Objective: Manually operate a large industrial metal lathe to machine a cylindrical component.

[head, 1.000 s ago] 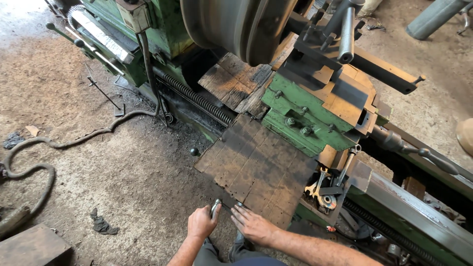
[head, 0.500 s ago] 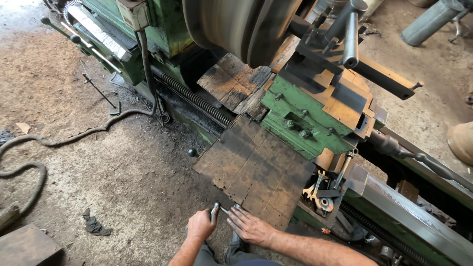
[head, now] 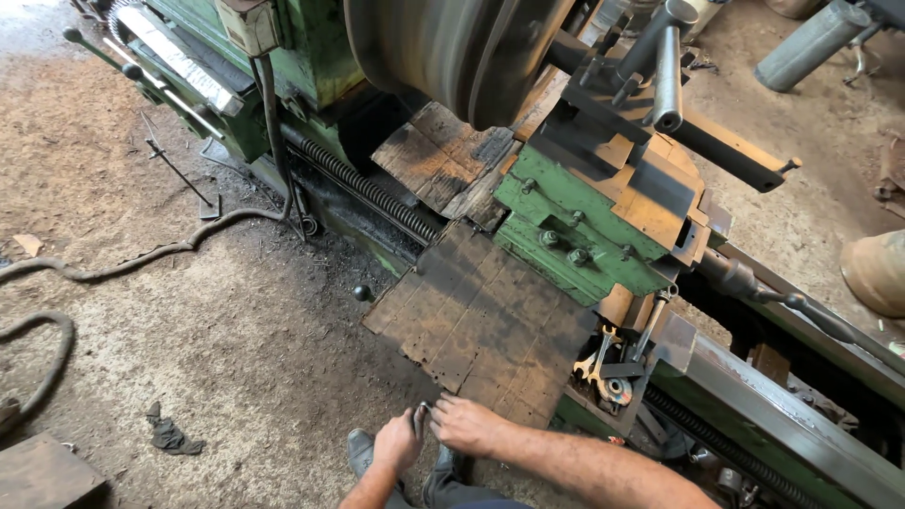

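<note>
Both our hands meet low in view, just off the near edge of the dark wooden board (head: 490,320) that lies across the lathe (head: 603,212) bed.

L hand (head: 396,441): fingers curled shut round a small metal piece (head: 420,412), prob. a short tool or bit; only its top end shows above the knuckles, so kind can't be told.

R hand (head: 464,424): fingertips drawn together, pinching or touching the same piece from the other side. Whether R actually grips or only steadies it, can't tell.

Step in hand, as we judge it: working the small piece between both hands, at the board's corner, w/ nothing yet put to the machine.

Next move calls for, our guess: one hand to take the piece alone, a firm grip since it's small and prob. oily, and care near the big chuck (head: 462,52), which looks blurred as if turning.

Around: wrenches (head: 603,363) in a tray on the carriage, well apart from hands; hose (head: 141,254) snaking on dirt floor (head: 189,358); our shoe (head: 360,451) just beside L hand.
</note>
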